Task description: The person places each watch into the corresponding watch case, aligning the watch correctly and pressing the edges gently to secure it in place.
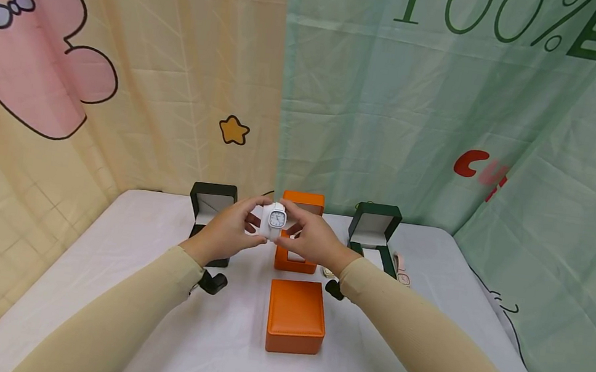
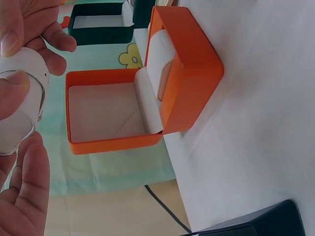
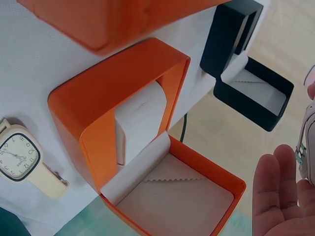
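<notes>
A white watch [image 1: 276,218] with a squarish face is wrapped round a small white cushion, raised above the table in front of the back curtain. My left hand [image 1: 231,227] pinches the cushion from its left, thumb below and fingers above. From the other side my right hand [image 1: 316,238] grips it in the same way. The left wrist view shows the cushion [image 2: 37,66] close up between the fingers, with the strap round it. Just beyond the hands stands an open orange watch box [image 1: 295,266]; another white cushion [image 3: 140,118] sits inside it.
A closed orange box [image 1: 295,316] lies nearer me. An open black box [image 1: 214,190] stands on the left, an open dark green box [image 1: 377,210] on the right. A cream watch [image 3: 19,155] lies beside the orange box, and a pink watch [image 1: 403,278] beside the green one.
</notes>
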The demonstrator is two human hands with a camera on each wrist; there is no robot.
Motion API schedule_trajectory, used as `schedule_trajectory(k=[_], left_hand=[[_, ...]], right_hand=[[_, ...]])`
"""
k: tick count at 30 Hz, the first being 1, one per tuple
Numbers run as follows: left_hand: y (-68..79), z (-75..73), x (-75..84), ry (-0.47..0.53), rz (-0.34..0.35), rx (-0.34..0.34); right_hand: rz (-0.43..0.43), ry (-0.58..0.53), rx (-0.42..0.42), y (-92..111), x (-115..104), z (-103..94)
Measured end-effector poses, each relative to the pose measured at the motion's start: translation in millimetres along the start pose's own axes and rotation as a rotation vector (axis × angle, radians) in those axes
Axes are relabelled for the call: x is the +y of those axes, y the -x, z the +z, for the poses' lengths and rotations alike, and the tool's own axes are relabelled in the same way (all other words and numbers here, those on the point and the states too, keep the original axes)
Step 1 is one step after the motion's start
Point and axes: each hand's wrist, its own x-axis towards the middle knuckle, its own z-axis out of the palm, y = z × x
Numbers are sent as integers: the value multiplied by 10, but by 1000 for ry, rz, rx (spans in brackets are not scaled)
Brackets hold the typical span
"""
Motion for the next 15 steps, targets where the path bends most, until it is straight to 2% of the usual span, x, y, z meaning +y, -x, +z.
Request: schedule_trajectory(k=[15], left_hand=[[-2,11,10,-9,1,4]], right_hand=[[22,14,6,-1,1,13]])
